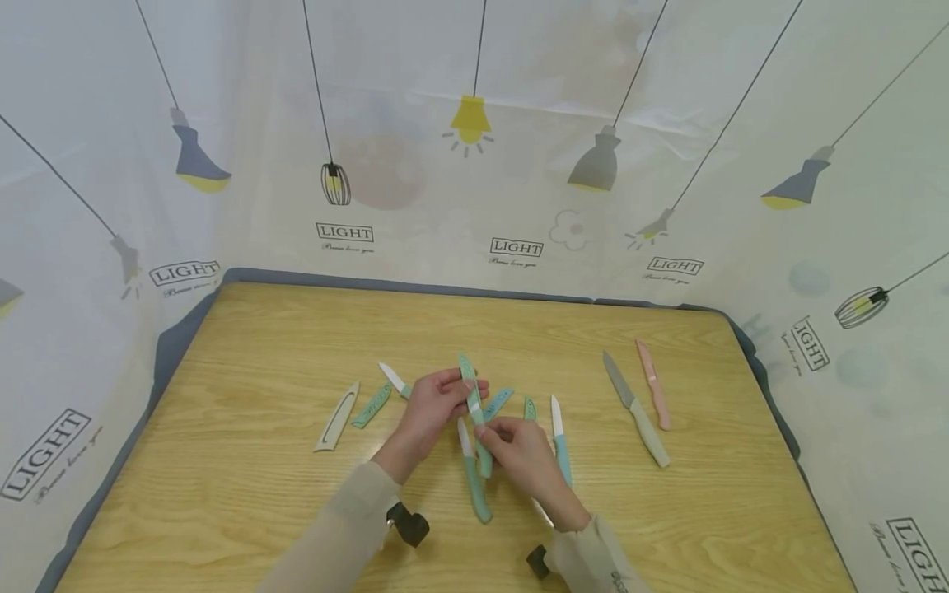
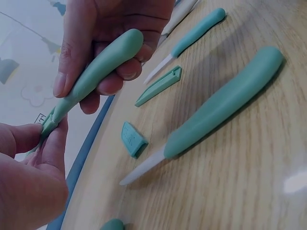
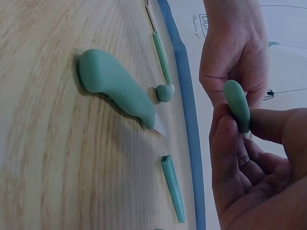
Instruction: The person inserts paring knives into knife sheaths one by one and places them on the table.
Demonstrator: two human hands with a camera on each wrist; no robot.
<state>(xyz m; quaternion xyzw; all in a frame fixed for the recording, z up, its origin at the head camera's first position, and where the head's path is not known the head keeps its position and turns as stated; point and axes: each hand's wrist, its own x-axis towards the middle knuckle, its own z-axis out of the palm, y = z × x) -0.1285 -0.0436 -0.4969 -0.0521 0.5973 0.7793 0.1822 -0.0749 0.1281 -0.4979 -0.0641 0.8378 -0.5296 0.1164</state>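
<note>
My left hand pinches a light green knife sheath between thumb and fingers. Below it, my right hand grips the green handle of a paring knife, thumb along one side. The knife lines up with the sheath, and a short white stretch of blade shows between sheath and handle in the head view; the tip is hidden. Under both hands another green-handled knife lies on the table. A blue sheath sits just behind it, partly covered by the hands in the head view.
Right of my hands lie a green sheath and a blue-handled knife. Farther right are a cream-handled knife and a pink knife. On the left are a cream sheath, a green sheath and a white-bladed knife.
</note>
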